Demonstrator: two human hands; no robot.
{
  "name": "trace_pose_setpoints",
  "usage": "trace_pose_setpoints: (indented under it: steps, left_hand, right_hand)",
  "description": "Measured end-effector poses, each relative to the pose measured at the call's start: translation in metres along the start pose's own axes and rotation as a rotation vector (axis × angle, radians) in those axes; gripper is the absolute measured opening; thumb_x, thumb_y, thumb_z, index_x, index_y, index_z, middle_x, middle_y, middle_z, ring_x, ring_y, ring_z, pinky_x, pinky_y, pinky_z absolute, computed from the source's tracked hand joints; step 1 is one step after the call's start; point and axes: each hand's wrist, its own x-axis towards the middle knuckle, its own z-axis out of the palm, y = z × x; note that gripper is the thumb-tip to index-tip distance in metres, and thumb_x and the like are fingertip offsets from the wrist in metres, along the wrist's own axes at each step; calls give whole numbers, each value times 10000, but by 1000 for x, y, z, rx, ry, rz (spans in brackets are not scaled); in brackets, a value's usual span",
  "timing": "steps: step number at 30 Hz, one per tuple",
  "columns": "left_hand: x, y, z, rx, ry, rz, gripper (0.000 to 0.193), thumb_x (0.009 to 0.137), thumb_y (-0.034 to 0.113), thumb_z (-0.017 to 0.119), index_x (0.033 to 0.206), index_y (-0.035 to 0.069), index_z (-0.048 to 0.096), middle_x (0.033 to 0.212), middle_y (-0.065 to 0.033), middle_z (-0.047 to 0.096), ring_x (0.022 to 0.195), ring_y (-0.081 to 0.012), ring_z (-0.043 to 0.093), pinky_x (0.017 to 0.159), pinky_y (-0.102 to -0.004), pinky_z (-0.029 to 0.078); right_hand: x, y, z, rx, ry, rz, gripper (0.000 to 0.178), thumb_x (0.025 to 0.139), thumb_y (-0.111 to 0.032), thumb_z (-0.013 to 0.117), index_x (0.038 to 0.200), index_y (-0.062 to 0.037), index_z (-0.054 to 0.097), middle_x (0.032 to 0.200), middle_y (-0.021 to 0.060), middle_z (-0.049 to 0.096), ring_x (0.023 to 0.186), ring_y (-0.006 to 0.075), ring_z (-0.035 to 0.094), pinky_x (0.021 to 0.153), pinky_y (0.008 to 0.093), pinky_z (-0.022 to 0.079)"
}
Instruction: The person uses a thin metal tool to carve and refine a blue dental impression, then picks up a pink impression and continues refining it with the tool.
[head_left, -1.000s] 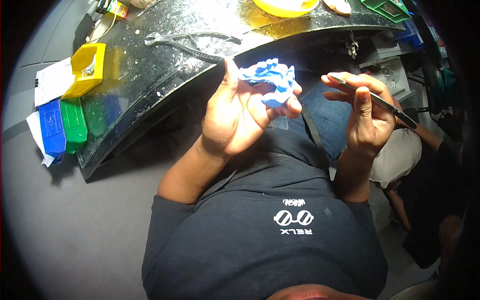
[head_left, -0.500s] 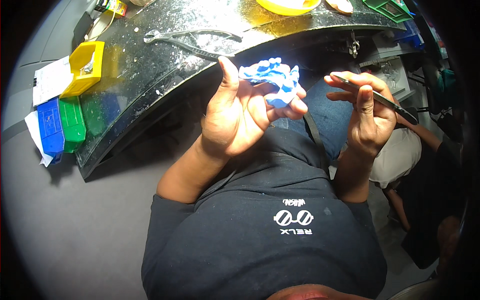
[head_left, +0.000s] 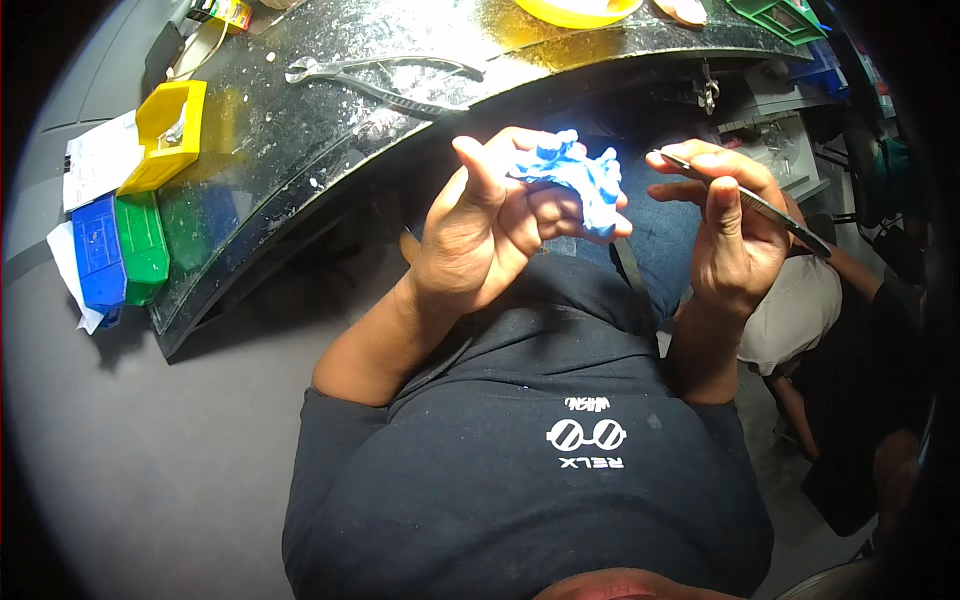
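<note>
A bright blue dental model [head_left: 592, 187] with tooth-like bumps along its curved edge rests tilted against the fingers of my left hand [head_left: 480, 225]. My left thumb stands up, away from the model, while the fingers curl behind and under it. Strong light washes out part of its surface. Just to the right, my right hand [head_left: 735, 230] pinches a slim metal hand tool [head_left: 768, 210] between thumb and fingers. Its thin end points up and left toward the model, and its broader dark end sticks out past the hand. The tool and model are apart.
Large pliers [head_left: 385, 82] lie on the dusty black bench [head_left: 240, 170]. Yellow [head_left: 185, 165], blue [head_left: 100, 250] and green [head_left: 145, 245] bins stand at its left end. A yellow bowl [head_left: 575, 14] sits at the far edge. Another person's arm [head_left: 850, 270] shows at the right.
My left hand has shifted slightly right and turned the dental model, bringing it nearer the tool. My right hand has barely moved.
</note>
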Motion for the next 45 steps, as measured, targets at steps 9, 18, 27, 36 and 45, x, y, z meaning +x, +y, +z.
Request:
trace_pose_setpoints:
  steps: [9,18,27,36,45]
  left_hand:
    - [3,10,5,-52,-134,-134,724,1038,619,251,1300,-18,475,1135,-302,666,988,-463,704,850,-546,595]
    - [-2,6,11,132,-21,-97,722,996,694,274,1121,16,492,1134,-280,668,937,-423,720,725,-504,641]
    - [0,9,12,121,-32,-133,733,1004,689,251,1120,11,504,1083,-256,676,934,-418,721,714,-510,643]
    - [-1,8,9,126,-36,-107,728,1016,670,250,1129,-2,507,1084,-264,673,954,-434,714,723,-511,645]
    - [0,11,17,93,-1,-119,720,1020,665,255,1107,-2,514,1101,-255,667,920,-419,713,714,-509,645]
  right_hand:
    - [-3,-13,21,31,29,30,182,1006,-92,631,1089,69,652,1049,194,720,935,224,722,835,316,590]
    - [-4,-26,38,-102,-19,65,161,1015,-55,578,1025,83,661,986,189,704,872,230,690,810,327,551]
    - [-2,-23,44,-6,-10,100,130,1002,-11,606,1035,96,672,908,125,695,655,90,607,550,209,497]
    - [-3,-22,45,-119,-22,66,130,995,-19,618,1028,87,687,924,126,706,670,96,621,569,216,504]
    - [-2,-22,43,-86,-26,77,128,988,3,609,1012,95,695,946,154,722,682,107,641,588,222,517]
